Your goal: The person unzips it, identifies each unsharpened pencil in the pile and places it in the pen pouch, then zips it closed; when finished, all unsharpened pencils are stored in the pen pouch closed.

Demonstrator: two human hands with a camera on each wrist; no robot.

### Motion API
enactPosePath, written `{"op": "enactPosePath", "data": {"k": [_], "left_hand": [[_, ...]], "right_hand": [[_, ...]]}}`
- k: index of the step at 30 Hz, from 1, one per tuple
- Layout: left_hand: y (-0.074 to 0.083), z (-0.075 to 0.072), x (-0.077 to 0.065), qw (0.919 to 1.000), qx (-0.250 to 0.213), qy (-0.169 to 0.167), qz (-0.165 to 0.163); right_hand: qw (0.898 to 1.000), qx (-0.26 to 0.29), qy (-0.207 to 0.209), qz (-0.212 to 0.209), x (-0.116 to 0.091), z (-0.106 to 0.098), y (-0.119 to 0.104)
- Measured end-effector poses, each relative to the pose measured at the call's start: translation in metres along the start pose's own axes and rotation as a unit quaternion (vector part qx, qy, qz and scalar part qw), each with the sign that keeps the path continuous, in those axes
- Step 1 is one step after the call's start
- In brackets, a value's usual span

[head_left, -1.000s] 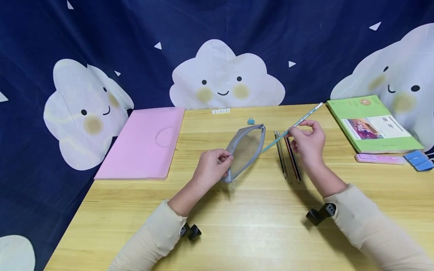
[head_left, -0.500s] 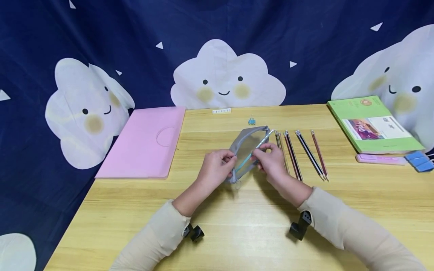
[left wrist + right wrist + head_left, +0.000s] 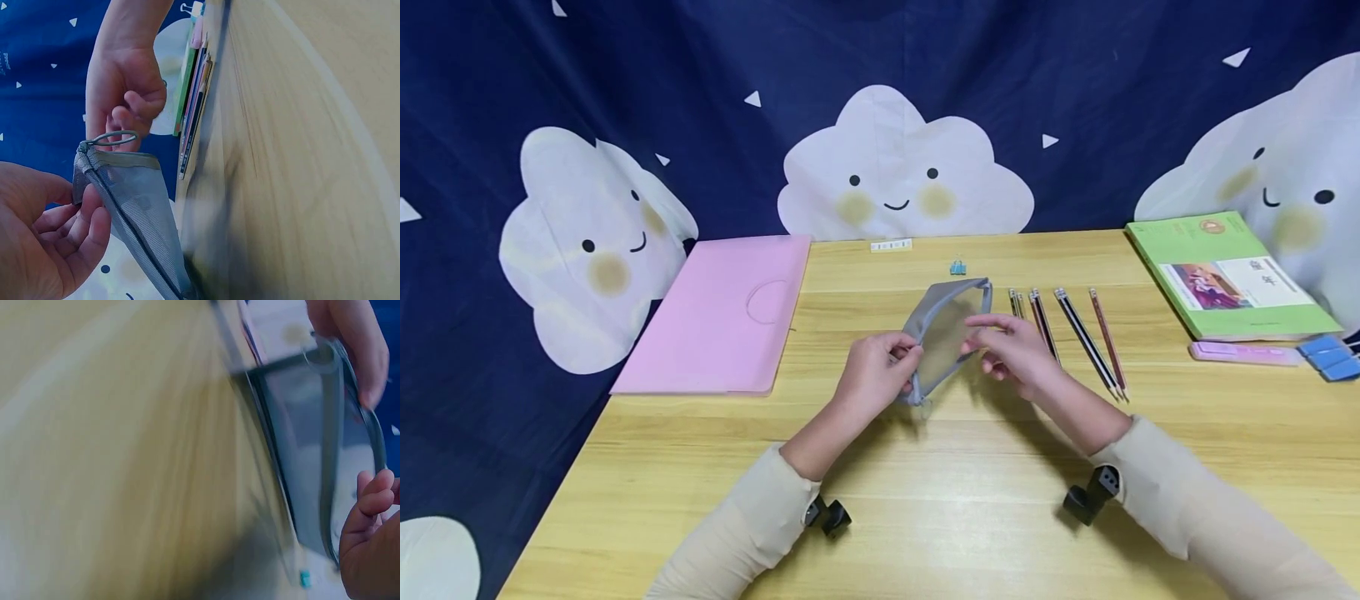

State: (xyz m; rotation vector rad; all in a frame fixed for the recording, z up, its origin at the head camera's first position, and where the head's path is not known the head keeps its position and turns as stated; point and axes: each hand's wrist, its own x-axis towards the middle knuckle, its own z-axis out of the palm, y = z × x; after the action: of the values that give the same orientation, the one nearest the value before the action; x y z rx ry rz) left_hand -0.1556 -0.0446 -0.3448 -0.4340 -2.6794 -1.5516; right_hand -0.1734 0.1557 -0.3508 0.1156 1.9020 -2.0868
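My left hand pinches the near edge of a grey mesh zip pouch, whose zipped mouth gapes between my hands. In the left wrist view the pouch hangs from those fingertips, a ring pull at its corner. At the pouch's right side, my right hand has its fingertips at the mouth, loosely bent and holding nothing. The right wrist view shows dark thin strips along the bottom of the pouch. Right of it lie several pencils, among them a striped black-and-white pair and a reddish pencil.
A pink folder lies at the left. At the right are a green book, a pink highlighter and a blue clip. A small teal binder clip and a white strip sit at the back.
My right hand brought a light-blue pencil left into the pouch's mouth and let it go, then drew slightly back to the right. My left hand has kept its pinch on the pouch.
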Motion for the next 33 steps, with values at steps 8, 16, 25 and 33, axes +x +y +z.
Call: {"op": "enactPosePath", "data": {"k": [8, 16, 25, 33], "left_hand": [[-0.002, -0.002, 0.0, 1.0, -0.001, 0.003, 0.002], [-0.002, -0.002, 0.0, 1.0, -0.001, 0.007, 0.004], [-0.001, -0.002, 0.0, 1.0, -0.001, 0.006, 0.001], [0.0, -0.002, -0.001, 1.0, -0.008, 0.003, 0.002]], "right_hand": [[0.992, 0.002, 0.103, -0.072, -0.004, -0.049, -0.011], [0.987, -0.036, 0.148, -0.055, -0.005, -0.08, -0.008], [0.956, -0.242, 0.167, -0.023, 0.0, -0.094, 0.002], [0.899, -0.417, 0.134, -0.023, 0.005, -0.103, 0.007]]}}
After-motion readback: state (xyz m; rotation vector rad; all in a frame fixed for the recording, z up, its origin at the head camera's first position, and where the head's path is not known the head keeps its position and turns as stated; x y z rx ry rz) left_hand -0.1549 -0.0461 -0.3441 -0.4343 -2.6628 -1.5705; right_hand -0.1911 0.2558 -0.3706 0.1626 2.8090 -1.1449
